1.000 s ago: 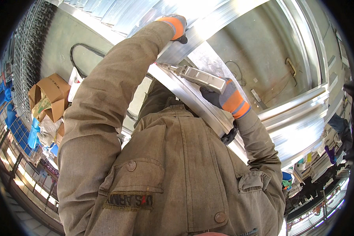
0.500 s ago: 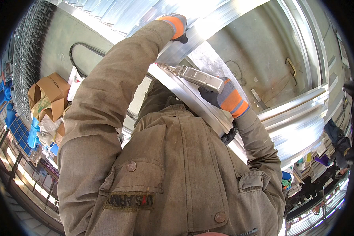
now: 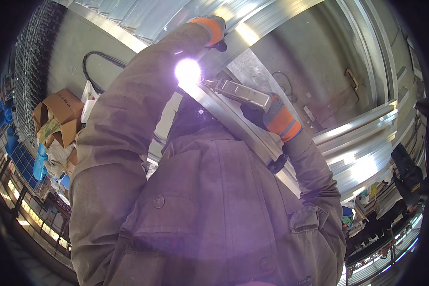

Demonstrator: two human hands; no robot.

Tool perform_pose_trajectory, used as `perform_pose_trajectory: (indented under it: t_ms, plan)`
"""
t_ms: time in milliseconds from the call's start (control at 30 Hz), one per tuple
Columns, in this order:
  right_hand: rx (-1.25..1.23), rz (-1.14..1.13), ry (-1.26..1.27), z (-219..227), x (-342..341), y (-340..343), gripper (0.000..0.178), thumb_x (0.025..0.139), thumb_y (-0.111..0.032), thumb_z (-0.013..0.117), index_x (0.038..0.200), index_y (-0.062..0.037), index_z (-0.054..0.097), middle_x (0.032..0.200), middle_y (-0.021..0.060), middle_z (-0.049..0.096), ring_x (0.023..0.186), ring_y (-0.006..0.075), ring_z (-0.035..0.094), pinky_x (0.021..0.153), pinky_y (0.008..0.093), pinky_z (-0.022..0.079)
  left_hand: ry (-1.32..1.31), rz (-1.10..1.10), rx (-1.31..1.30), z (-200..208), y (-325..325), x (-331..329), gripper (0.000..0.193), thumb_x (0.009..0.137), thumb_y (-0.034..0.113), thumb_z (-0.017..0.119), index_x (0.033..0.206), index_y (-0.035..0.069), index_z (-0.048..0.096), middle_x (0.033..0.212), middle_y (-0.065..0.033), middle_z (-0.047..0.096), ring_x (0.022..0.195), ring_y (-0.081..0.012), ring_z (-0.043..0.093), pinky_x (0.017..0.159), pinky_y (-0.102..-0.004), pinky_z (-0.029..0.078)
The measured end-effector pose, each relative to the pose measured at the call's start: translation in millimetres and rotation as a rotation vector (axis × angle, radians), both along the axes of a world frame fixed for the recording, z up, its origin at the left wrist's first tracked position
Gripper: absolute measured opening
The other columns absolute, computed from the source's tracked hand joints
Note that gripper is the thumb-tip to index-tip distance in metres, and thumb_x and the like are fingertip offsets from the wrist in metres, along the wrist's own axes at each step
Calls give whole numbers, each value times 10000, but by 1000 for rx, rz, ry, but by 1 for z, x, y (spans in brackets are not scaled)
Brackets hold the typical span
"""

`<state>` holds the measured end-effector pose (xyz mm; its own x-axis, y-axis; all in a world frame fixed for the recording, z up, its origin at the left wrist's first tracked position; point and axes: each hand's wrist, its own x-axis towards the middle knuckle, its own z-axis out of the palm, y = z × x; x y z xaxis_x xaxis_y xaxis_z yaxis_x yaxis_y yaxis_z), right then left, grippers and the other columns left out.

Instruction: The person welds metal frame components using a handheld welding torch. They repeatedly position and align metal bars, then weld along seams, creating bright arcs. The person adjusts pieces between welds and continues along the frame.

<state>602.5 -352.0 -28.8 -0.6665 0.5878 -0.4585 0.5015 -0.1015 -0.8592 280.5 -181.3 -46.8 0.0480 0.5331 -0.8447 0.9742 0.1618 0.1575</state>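
Grey floor (image 3: 78, 43) shows on the left, by a big pile of thin silver metal pieces (image 3: 38, 52). Next come an open brown cardboard box (image 3: 64, 109) and a loop of black cable (image 3: 85, 66). Then a long brown cloth sleeve (image 3: 121, 109) goes up. Just beside it, in this view, is a round white and purple glow (image 3: 188, 71). If that arm sags, or the tool tip slips, the cloth could get burnt.

The left arm reaches far up. Its left hand (image 3: 213, 29), in a grey and orange glove, is by wide shiny silver bars (image 3: 271, 24); its fingers are hidden, so I cannot tell if they are apart or together. A long silver metal bar (image 3: 243, 126) slants down to the right from the glow. Over it, a boxy silver metal tool (image 3: 245, 94) points at the glow. The right arm is bent, and the right hand (image 3: 279, 118), gloved the same, is wrapped around the tool's back end.
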Motion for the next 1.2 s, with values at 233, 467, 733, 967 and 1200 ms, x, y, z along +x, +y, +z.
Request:
perform_pose_trajectory:
  t_ms: [233, 467, 733, 967, 1200]
  plan:
    - [76, 76, -67, 4, 3, 3, 401, 1059, -124, 774, 1452, -47, 752, 1321, 114, 827, 1217, 229, 783, 1051, 379, 600, -23, -10, -8, 1, 0, -3, 414, 939, 453, 955, 1047, 75, 826, 879, -76, 802, 822, -288, 752, 792, -497, 581]
    - [92, 100, -106, 8, 4, 7, 441, 1060, -137, 781, 1491, -61, 731, 1377, 116, 808, 1269, 242, 761, 1096, 396, 583, 29, -96, 8, 3, 3, 1, 430, 935, 476, 944, 1116, 97, 854, 946, -85, 840, 919, -324, 797, 859, -524, 610]
    - [211, 36, -49, -19, 17, -6, 506, 1038, -163, 820, 1521, -60, 708, 1405, 123, 799, 1290, 245, 748, 1124, 412, 570, 6, -90, 13, 3, 2, -1, 430, 914, 461, 961, 1115, 96, 853, 938, -78, 836, 902, -308, 795, 840, -507, 611]
    - [12, 42, -52, 0, 15, 5, 507, 1010, -196, 872, 1472, -41, 730, 1334, 137, 821, 1229, 243, 771, 1090, 414, 581, 24, -74, -11, 2, 3, -1, 423, 901, 446, 975, 1086, 91, 841, 936, -70, 834, 876, -292, 788, 817, -491, 607]
    - [5, 138, -123, 16, 16, 10, 393, 1030, -114, 785, 1416, -44, 765, 1304, 142, 830, 1209, 283, 786, 1065, 414, 591, 43, -99, 8, -2, 3, 0, 406, 902, 446, 975, 1043, 92, 833, 897, -73, 828, 845, -292, 785, 803, -494, 605]
